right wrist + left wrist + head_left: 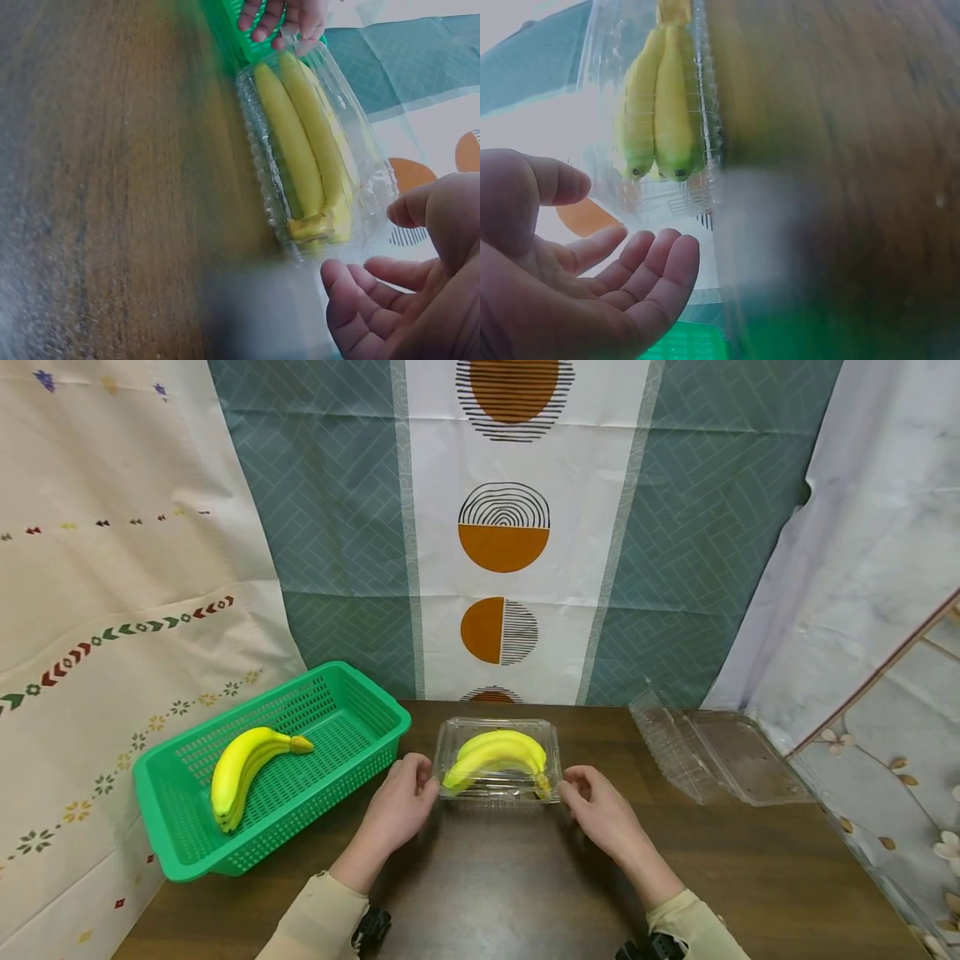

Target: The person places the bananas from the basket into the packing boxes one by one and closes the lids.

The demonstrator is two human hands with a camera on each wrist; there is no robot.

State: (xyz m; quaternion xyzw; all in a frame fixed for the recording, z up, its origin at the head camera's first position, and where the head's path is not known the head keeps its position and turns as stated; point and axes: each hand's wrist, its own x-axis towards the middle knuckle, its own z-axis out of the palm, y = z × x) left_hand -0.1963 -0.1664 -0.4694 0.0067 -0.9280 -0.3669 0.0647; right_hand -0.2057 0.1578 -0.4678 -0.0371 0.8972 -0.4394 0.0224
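Observation:
A clear plastic clamshell container [450,739] sits on the table with its lid down over a bunch of yellow bananas [501,750]. The banana tips, tinged green, point toward my left hand [401,802], and the brown-yellow stem end lies by my right hand [602,810]. At the container's left front corner, the left hand's fingers are loosely bent, with a gap between thumb and fingers in the left wrist view. My right hand is at the right front corner, its thumb [411,206] right at the container's edge and its other fingers relaxed below.
A green plastic basket [330,799] stands to the left, holding another bunch of bananas [251,768]. At the back right of the brown wooden table [495,885] lies a second clear container [750,756] with its lid up. Patterned cloths [345,527] hang behind and at the sides.

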